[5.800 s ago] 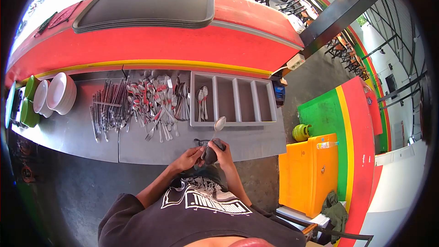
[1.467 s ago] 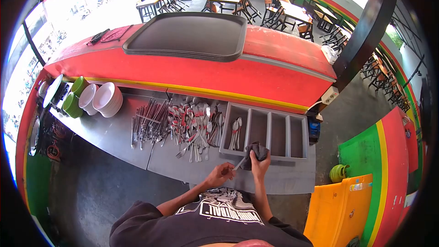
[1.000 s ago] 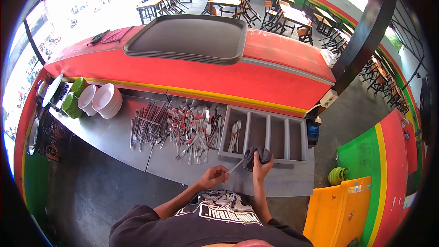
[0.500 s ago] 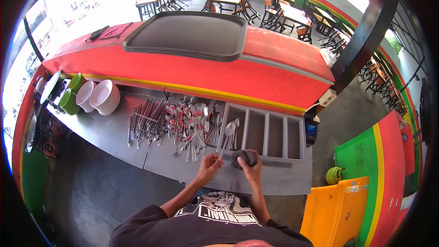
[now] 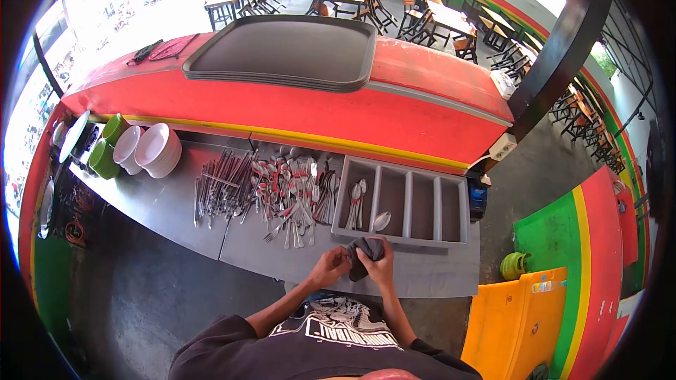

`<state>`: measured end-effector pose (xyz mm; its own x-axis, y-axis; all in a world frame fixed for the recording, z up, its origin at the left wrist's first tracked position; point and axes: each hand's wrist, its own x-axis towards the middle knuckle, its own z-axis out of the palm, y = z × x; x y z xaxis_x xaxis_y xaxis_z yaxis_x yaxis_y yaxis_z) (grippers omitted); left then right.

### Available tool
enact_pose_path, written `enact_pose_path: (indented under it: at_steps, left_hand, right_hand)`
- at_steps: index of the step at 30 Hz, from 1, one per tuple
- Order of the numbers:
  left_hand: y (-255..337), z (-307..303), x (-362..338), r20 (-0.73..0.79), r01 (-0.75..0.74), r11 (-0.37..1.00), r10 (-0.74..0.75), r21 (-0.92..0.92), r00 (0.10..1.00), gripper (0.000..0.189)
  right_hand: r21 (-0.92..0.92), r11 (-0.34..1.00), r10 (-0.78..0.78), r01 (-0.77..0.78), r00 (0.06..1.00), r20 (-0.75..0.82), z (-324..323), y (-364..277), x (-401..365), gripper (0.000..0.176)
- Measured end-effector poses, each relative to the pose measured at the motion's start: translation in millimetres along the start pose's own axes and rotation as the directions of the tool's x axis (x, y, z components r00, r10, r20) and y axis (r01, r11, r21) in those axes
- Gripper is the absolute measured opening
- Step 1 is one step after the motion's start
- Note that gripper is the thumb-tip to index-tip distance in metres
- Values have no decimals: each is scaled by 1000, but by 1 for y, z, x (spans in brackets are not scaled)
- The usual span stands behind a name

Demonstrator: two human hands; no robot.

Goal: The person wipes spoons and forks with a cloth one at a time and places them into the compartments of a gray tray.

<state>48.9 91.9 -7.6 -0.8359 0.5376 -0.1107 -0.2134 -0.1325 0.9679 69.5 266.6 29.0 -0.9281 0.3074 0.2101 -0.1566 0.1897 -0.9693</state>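
Note:
My right hand (image 5: 380,264) is wrapped round a dark cloth (image 5: 359,267) in front of the cutlery tray. A spoon (image 5: 382,222) juts out from the cloth, bowl up, over the tray's near edge; its handle is hidden. Against the cloth's left side, my left hand (image 5: 331,268) has its fingers pressed together, and what they grip is hidden. The grey tray (image 5: 436,243) has four long compartments; several spoons (image 5: 357,200) lie in the leftmost. Left of it is a heap of loose forks and spoons (image 5: 296,193), beside a pile of thin metal utensils (image 5: 222,183).
White bowls (image 5: 158,151) and green bowls (image 5: 104,158) stand at the counter's left. Dark serving trays (image 5: 282,49) are stacked on the red ledge (image 5: 436,119) behind. An orange cabinet (image 5: 514,324) is at the lower right, near a green gas cylinder (image 5: 515,265).
The spoon has moved right and down, and the cloth now covers its handle. My hands have come together, the right one shifting slightly left and down with the cloth.

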Motion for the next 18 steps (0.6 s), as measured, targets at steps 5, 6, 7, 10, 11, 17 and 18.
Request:
enact_pose_path:
  at_steps: [5,6,7,10,11,17,18]
  left_hand:
    - [19,2,-7,49,-21,999,19,46,999,17]
    - [21,1,-8,60,-8,997,4,71,998,18]
    - [23,0,-9,71,5,995,-12,96,997,18]
    - [29,-2,-16,121,0,995,-13,103,993,20]
    - [30,-2,-17,141,-9,995,-4,95,990,21]
    - [32,-5,-19,207,2,991,-30,133,978,19]
    - [30,-5,-19,211,-11,992,-16,125,977,19]
  right_hand:
    - [-63,998,-26,17,987,-160,-1,19,7,34]
    - [-82,996,-42,26,979,-197,-2,16,9,34]
    - [-86,996,-42,23,974,-223,-3,14,10,34]
    - [-90,996,-36,10,955,-294,-8,8,12,34]
    - [-87,996,-33,6,949,-312,-10,11,13,34]
    - [-166,986,-79,16,920,-383,-11,18,12,35]
    - [-182,983,-91,21,916,-390,-11,17,12,35]
